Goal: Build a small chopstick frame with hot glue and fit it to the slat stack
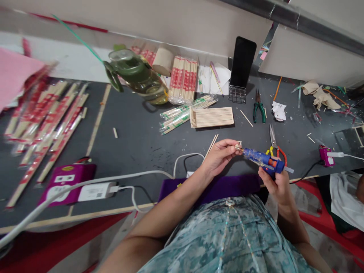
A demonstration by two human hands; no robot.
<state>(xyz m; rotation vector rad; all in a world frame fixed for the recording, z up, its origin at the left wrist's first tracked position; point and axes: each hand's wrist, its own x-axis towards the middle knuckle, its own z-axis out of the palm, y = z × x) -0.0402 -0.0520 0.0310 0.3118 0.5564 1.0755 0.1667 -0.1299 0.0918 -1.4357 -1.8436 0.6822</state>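
Observation:
My right hand [275,182] is closed round the grip of a blue hot glue gun [256,157], smeared with dried glue. A clear glue stick [288,170] pokes from its rear end. The gun's nozzle points left, right at the fingertips of my left hand [220,154]. Those fingers are pinched together; a small pale bit shows at their tips, too small to name. Beyond my left hand lies a small tray-like piece made of wooden sticks [213,117]. Two loose thin sticks [212,145] lie beside that hand.
Scissors [273,138] and green-handled pliers [258,110] lie beyond the glue gun. A phone [243,62] stands in a wire holder. A green-lidded jug [136,74], wrapped chopsticks [183,77] and a purple power adapter [68,182] with a white cable occupy the left. Another person's sleeve [345,197] shows at right.

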